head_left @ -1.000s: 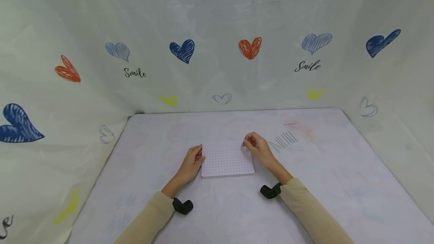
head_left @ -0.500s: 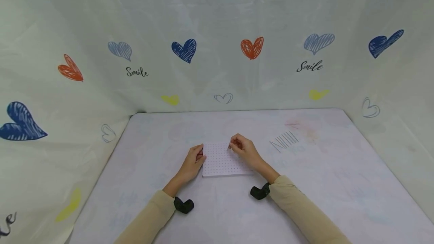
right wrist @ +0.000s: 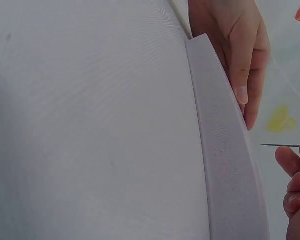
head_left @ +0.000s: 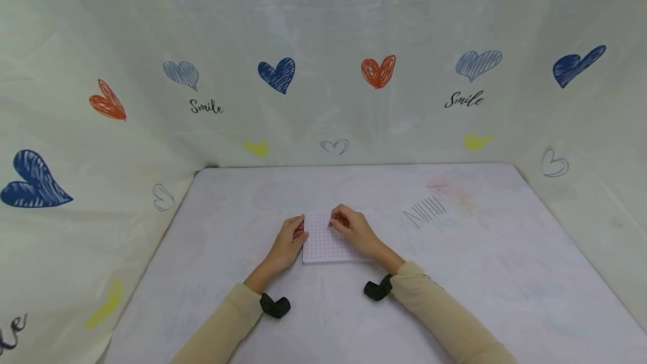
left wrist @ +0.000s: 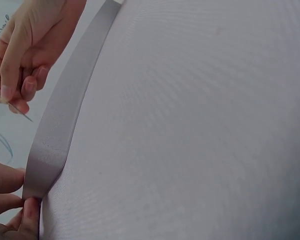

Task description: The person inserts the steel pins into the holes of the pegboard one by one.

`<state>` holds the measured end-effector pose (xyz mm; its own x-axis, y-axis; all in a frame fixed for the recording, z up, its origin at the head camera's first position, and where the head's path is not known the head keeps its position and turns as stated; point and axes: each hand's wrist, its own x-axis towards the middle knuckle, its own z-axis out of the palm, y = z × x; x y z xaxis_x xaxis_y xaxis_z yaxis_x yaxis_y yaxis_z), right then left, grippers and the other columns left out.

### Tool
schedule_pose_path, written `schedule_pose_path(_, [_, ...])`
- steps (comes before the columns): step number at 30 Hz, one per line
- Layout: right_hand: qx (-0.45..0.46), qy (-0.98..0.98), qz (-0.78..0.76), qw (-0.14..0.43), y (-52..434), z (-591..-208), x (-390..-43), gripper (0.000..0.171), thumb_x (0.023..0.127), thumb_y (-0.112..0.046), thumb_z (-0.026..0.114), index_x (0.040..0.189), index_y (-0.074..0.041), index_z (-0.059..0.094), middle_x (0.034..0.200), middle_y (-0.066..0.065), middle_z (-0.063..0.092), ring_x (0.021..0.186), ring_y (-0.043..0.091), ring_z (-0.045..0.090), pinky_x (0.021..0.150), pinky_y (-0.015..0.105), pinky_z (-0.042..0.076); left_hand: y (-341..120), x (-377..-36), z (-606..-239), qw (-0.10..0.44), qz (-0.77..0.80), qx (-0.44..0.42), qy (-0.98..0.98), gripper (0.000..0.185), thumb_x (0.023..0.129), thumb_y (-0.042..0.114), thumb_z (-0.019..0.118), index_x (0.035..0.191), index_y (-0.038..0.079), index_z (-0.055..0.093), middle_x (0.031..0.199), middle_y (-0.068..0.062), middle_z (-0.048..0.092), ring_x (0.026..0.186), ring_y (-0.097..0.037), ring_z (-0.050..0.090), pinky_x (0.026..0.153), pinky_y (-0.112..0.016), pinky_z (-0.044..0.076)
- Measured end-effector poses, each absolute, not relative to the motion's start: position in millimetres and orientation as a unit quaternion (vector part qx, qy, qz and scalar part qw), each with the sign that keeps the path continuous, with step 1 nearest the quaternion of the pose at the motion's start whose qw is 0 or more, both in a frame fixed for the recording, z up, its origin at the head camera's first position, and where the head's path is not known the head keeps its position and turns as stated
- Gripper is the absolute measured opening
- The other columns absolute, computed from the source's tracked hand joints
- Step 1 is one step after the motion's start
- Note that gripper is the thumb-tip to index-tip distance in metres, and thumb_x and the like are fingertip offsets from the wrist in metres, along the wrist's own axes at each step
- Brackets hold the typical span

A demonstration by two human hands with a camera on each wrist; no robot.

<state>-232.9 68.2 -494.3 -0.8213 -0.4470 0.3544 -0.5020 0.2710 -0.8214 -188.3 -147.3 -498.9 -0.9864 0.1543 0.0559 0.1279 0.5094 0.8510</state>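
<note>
A flat white board (head_left: 315, 249) with a grid of small dots lies on the table in the head view. My left hand (head_left: 285, 245) grips its left edge between thumb and fingers, as the left wrist view also shows at the board's side (left wrist: 60, 120). Over the board's upper middle, my right hand (head_left: 356, 233) pinches a thin pointed metal needle (right wrist: 279, 145). The needle's tip sticks out past the fingertips and points down toward the dotted surface. Seen in the left wrist view, the needle (left wrist: 22, 113) hangs above the board's top side.
To the right of the board, several thin dark needle-like sticks (head_left: 424, 211) lie in a slanted row on the pale tabletop (head_left: 485, 274). Behind and at the sides hangs a white curtain (head_left: 323, 16) printed with hearts. A black wrist camera (head_left: 275, 306) sits at each sleeve.
My right hand has moved left with the needle, from the board's upper right corner to its upper middle. The left hand keeps hold of the left edge.
</note>
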Motion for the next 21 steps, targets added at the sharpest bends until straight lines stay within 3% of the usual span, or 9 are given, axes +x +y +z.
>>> schedule_pose_path(21, [0.308, -0.816, 0.488, 0.024, 60.3, -500.3, -231.3, 0.004, 0.098, -0.008, 0.063, 0.101, -0.005, 0.064, 0.081, -0.004, 0.055, 0.073, 0.011, 0.048, 0.062, 0.022, 0.041, -149.3, -189.5, -502.5, -0.013, 0.506, 0.099, 0.857, 0.05, 0.1, -0.003, 0.054, 0.145, -0.015, 0.036, 0.14, -0.03, 0.041, 0.12, -0.034, 0.05, 0.105, -0.045, 0.044])
